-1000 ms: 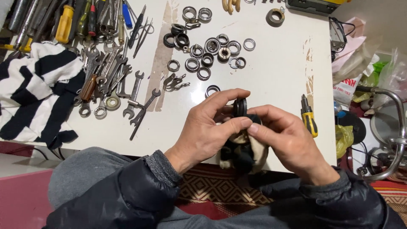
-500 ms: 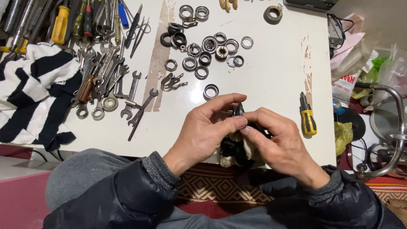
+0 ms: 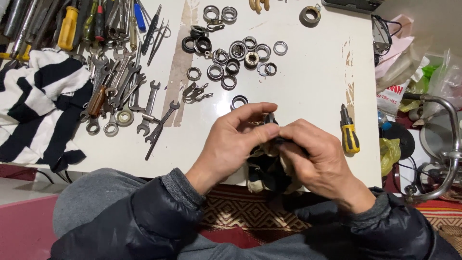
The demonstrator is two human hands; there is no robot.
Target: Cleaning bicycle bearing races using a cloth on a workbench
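While both hands meet over the white table's (image 3: 298,96) near edge, the left hand (image 3: 231,144) and right hand (image 3: 320,159) pinch a small dark ring (image 3: 269,118) with fingertips closed, wrapped in a dirty rag (image 3: 267,173).

Lighting even and bright, from above. White table (image 3: 308,86) reflects softly, no harsh glare. Soft shadows under both hands and beside the wrenches (image 3: 144,103). Focus sharp at centre; mild wide-angle bending at edges. No motion blur.
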